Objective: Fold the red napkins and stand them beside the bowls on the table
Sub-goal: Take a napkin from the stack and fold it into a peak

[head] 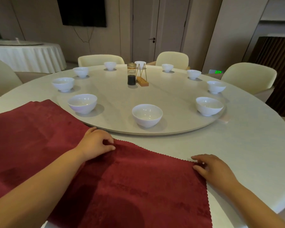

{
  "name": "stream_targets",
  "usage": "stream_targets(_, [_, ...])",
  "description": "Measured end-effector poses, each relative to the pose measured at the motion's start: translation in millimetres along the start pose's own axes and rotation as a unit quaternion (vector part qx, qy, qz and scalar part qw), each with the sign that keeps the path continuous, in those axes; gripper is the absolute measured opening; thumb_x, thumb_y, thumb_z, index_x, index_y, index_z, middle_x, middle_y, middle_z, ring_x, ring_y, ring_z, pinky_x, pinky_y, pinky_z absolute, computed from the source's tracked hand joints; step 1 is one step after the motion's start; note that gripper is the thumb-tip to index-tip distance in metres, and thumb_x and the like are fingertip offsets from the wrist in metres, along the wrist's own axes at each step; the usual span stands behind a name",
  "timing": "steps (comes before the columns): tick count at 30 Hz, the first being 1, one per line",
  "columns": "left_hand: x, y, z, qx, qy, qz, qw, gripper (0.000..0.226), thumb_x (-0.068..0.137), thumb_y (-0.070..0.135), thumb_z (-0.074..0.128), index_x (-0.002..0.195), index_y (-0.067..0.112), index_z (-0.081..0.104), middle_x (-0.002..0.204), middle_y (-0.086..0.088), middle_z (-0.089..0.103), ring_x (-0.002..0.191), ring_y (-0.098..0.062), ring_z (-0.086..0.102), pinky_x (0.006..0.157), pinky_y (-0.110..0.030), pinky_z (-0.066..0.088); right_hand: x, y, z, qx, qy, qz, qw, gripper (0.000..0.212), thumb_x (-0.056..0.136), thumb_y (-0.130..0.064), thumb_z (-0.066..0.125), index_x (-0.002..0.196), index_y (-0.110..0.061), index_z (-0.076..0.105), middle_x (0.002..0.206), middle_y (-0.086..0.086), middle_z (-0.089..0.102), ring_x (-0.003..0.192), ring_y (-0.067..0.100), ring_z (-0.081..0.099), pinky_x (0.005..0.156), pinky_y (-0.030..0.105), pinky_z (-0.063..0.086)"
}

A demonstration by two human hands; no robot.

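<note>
Fingers [108, 146] of the left hand [95, 144] pinched the far corner of the red napkin [146, 178]; right hand [212, 168] fingers pinched its right corner on the table [237, 145].

Red napkin [146, 186] spread flat at lower centre, other red napkins [31, 137] lying flat at left, white bowls [147, 115] upright, ringed across mid-frame

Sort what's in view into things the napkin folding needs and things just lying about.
For the job: red napkin spread in front, left hand and right hand holding its far corners; pile of red napkins; white bowls.
Lying about: dark jar, gold stand, chairs, wall screen.
</note>
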State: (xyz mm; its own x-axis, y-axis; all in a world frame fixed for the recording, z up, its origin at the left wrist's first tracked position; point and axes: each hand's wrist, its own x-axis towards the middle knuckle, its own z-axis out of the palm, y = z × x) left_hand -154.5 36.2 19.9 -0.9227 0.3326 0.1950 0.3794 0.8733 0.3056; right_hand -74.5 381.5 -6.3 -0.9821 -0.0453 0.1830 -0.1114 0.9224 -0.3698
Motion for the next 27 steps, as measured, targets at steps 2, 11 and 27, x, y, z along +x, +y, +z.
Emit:
stream_targets(2, [-2.7, 0.7, -4.4, -0.07, 0.044, 0.012, 0.996, 0.026, 0.074, 0.038, 0.07, 0.06, 0.044, 0.049, 0.062, 0.028, 0.057, 0.076, 0.001, 0.055, 0.091, -0.023, 0.034, -0.2, -0.8, 0.7, 0.027, -0.032, -0.027, 0.999, 0.035, 0.085, -0.032, 0.063, 0.119, -0.03, 0.056, 0.107, -0.018, 0.047, 0.101, 0.001, 0.036, 0.084, 0.013, 0.025])
stream_targets(11, [-30.2, 30.6, -63.9, -0.197, 0.172, 0.057, 0.963, 0.036, 0.078, 0.013, 0.071, 0.074, 0.048, 0.062, 0.074, 0.021, 0.064, 0.069, 0.009, 0.057, 0.066, -0.001, 0.037, -1.7, -26.0, -13.6, 0.272, 0.026, 0.041, 0.961, 0.017, 0.085, -0.005, 0.061, 0.073, -0.017, 0.059, 0.077, -0.003, 0.058, 0.072, 0.008, 0.052, 0.062, 0.008, 0.039])
stream_targets(27, [-205.7, 90.1, -227.9, -0.265, 0.398, 0.031, 0.878, 0.027, 0.075, 0.022, 0.07, 0.058, 0.043, 0.066, 0.048, 0.017, 0.06, 0.044, 0.004, 0.052, 0.054, -0.017, 0.044, -55.3, -188.0, -227.1, 0.366, 0.303, -0.218, 0.853, 0.023, 0.085, -0.009, 0.061, 0.073, -0.028, 0.058, 0.047, -0.026, 0.057, 0.048, -0.012, 0.051, 0.053, 0.005, 0.039])
